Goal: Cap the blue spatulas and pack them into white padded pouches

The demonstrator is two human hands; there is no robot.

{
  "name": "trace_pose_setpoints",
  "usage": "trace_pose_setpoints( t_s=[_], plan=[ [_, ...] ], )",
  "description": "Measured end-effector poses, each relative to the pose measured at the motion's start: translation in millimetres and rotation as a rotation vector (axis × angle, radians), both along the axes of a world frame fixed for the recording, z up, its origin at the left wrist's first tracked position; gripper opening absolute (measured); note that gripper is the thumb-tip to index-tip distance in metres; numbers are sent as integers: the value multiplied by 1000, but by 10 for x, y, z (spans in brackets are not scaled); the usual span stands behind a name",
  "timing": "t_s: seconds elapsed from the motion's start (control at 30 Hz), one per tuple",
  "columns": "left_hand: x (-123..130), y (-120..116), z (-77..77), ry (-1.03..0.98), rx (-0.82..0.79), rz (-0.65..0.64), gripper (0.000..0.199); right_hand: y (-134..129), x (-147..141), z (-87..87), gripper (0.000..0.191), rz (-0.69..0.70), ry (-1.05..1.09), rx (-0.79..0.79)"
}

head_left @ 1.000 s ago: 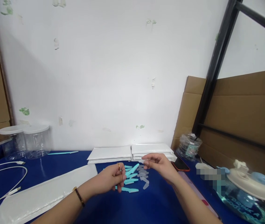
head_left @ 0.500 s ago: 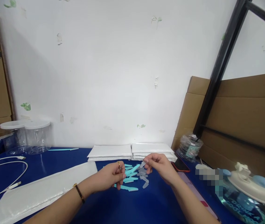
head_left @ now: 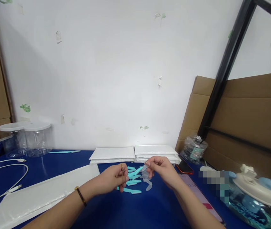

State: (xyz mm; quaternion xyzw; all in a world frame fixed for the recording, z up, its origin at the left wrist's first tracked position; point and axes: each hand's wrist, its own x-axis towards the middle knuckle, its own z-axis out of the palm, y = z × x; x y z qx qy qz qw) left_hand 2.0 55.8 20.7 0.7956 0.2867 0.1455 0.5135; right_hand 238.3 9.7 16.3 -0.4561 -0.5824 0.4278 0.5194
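Observation:
My left hand (head_left: 113, 178) is closed on a turquoise eyebrow razor (head_left: 135, 172), its blade end pointing up and to the right. Between the thumb and fingers of my right hand (head_left: 161, 169) is a translucent blade cap (head_left: 144, 168). The cap is right at the razor's tip; whether it has slid onto the blade I cannot tell. Below my hands, several more turquoise razors (head_left: 133, 191) lie on the blue table (head_left: 126, 213). Several loose caps (head_left: 148, 181) are scattered to their right.
Stacked white padded envelopes (head_left: 115, 153) stand against the wall, and a larger one (head_left: 54, 190) lies on the left. Clear jars (head_left: 38, 141) and a white cable (head_left: 27, 171) are far left. Phones (head_left: 185, 167), a wrapped container (head_left: 194, 149) and a large bottle (head_left: 252, 194) are right.
The cap in my right hand has moved slightly left and down, closer to the razor's tip. My left hand stays nearly in place. The view has shifted a little.

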Motion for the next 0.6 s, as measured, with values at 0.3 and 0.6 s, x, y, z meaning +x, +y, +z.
trace_pose_setpoints(
  t_s=[0.3,0.6],
  plan=[
    [1,-9,12,5,48,-6,24,-6,-57,-32,32,62,-40,2],
    [-10,-2,64,18,8,44,26,15,42,0,31,-67,-14,51]
  ],
)
